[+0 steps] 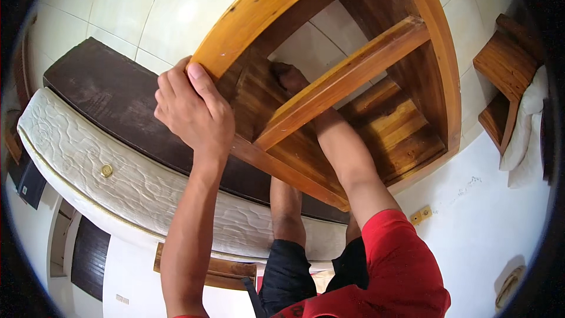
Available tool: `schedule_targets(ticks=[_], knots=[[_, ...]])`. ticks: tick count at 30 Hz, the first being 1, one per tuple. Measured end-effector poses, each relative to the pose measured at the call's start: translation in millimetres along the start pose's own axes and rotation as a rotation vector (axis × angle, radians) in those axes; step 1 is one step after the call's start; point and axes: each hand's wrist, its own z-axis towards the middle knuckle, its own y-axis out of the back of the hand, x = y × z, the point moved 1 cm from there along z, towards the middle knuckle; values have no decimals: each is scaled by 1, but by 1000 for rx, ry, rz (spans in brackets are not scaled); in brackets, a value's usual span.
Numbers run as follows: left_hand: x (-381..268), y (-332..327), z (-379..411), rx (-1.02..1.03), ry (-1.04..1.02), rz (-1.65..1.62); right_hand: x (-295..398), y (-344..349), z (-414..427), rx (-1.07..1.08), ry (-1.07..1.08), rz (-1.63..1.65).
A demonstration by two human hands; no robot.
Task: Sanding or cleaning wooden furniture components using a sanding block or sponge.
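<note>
A varnished wooden cabinet frame [344,84] is tilted before me, with tiled floor showing through its opening. My left hand [194,106] grips the corner of its outer rail, thumb on the upper face and fingers wrapped over the outer side. My right arm reaches through the frame and passes under the wooden crossbar [353,77]. Inside, my right hand [292,79] is at the inner wooden panel, its fingers in shadow; whether they grip anything is unclear. Lower boards [393,119] of the cabinet show to the right of that forearm.
A white quilted mattress [132,172] lies on a dark bed base [119,97] against my legs. Pale floor tiles [176,13] stretch beyond. At the right are another wooden piece of furniture [507,66], a white cloth [527,115] and a wall socket [420,215].
</note>
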Motion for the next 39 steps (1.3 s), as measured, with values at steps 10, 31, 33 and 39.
schedule_targets(ticks=[10,31,33,39], knots=[[1,5,2,18,17,-12,43,-33,-70,-269,115,520],[-4,5,4,34,28,-36,110,-21,-148,-22,201,-151],[-5,3,2,28,30,-51,133,-24,-178,-77,44,-413],[10,11,-1,31,37,23,87,-48,-116,-6,-148,28]])
